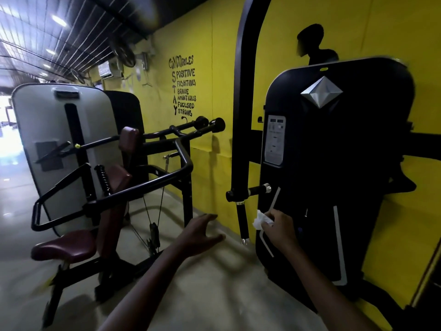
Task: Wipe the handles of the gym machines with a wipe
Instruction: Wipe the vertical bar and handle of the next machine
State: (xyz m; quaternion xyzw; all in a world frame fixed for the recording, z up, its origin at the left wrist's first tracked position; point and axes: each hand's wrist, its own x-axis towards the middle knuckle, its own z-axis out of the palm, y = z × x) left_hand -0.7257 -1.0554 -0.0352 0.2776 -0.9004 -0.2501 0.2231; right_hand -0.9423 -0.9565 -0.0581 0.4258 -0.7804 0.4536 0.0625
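Observation:
A crumpled white wipe (261,220) is pinched in my right hand (279,229), just right of a black vertical handle (243,222) that hangs from a curved black arm (241,115). A short horizontal handle (259,189) with a chrome end sticks out above it. The wipe is close to the vertical handle but apart from it. My left hand (200,235) hovers lower left of that handle with fingers spread, holding nothing.
A black weight-stack cover (334,163) stands right behind the handles. To the left is a machine with a maroon seat (64,246), black frame bars (148,185) and a grey cover (47,139). The yellow wall (210,32) runs behind. The floor (214,283) is pale.

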